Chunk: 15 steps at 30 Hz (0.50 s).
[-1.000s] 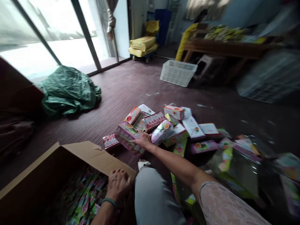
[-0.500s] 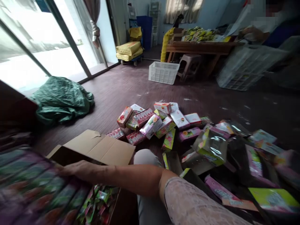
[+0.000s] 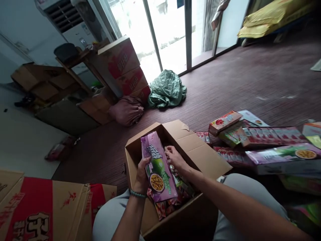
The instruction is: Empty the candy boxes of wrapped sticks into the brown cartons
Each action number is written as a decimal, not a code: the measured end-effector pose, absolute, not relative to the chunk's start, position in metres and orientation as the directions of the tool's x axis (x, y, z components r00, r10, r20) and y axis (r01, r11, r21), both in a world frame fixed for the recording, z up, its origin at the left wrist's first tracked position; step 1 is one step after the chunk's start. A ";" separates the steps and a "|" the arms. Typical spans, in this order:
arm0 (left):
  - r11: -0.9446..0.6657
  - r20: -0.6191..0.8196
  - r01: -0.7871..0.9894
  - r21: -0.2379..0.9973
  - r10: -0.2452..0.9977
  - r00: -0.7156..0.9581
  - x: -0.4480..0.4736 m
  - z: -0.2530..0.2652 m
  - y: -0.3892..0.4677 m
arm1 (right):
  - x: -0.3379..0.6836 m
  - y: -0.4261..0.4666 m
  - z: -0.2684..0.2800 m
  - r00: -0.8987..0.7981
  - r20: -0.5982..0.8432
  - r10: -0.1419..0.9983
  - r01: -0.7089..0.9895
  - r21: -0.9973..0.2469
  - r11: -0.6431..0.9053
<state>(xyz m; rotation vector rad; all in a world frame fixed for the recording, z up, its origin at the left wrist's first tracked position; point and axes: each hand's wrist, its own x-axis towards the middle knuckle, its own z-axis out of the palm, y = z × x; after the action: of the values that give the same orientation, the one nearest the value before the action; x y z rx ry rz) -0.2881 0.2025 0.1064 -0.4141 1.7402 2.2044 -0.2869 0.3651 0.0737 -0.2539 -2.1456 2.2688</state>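
Observation:
A purple packet box (image 3: 160,164) with a passion fruit picture is tilted over an open cardboard carton (image 3: 200,147). My left hand (image 3: 142,172), with a bead bracelet on the wrist, is closed round its left side, thumb on the front. At the box's upper right edge is my right hand (image 3: 174,157), its fingers curled together; whatever they pinch is hidden or too small to make out. Below the box, many small colourful sachets (image 3: 184,185) lie loose inside the carton, which stands between my knees.
To the right on the floor lie several fruit-printed boxes (image 3: 225,122), some showing rows of sachets. A red and brown carton (image 3: 37,207) is at lower left. Beyond are a green tarp bundle (image 3: 167,88), a brown sack (image 3: 126,110), stacked cartons (image 3: 125,67) and yellow sacks (image 3: 265,20).
My view has swung left and down to the carton. Rows of purple packets filled the lower left before; now the purple box's printed face shows over the carton, with both hands at it.

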 end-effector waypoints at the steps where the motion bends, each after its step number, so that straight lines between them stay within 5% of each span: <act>1: -0.221 -0.385 -0.390 0.894 0.064 -0.921 -0.291 0.105 0.199 | -0.284 0.367 0.078 -0.980 0.054 0.190 -0.033 -0.993 0.113; 2: -0.204 -0.353 -0.358 0.911 0.066 -0.933 -0.293 0.103 0.195 | -0.280 0.369 0.082 -0.951 0.256 0.171 -0.196 -0.933 0.303; 4: -0.129 -0.283 -0.290 0.948 0.070 -0.957 -0.298 0.099 0.187 | -0.273 0.371 0.088 -0.820 0.554 -0.145 -0.528 -0.632 0.567; 7: 0.026 -0.284 -0.283 0.959 0.099 -0.954 -0.305 0.093 0.175 | -0.264 0.368 0.089 -0.632 0.449 -0.632 -0.772 -0.293 0.564; 11: 0.041 -0.447 -0.445 0.894 0.142 -0.883 -0.315 0.092 0.156 | -0.266 0.367 0.086 -0.613 0.300 -0.731 -0.788 -0.302 0.537; 15: 0.016 -0.572 -0.585 0.811 0.229 -0.787 -0.322 0.097 0.134 | -0.273 0.379 0.096 -0.675 0.331 -0.660 -0.717 -0.503 0.482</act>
<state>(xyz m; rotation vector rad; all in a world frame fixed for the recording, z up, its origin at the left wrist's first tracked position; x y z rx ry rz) -0.3225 0.1344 0.0971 -0.3647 1.7250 1.8299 -0.2733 0.3789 0.0958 1.2224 -2.6242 0.9584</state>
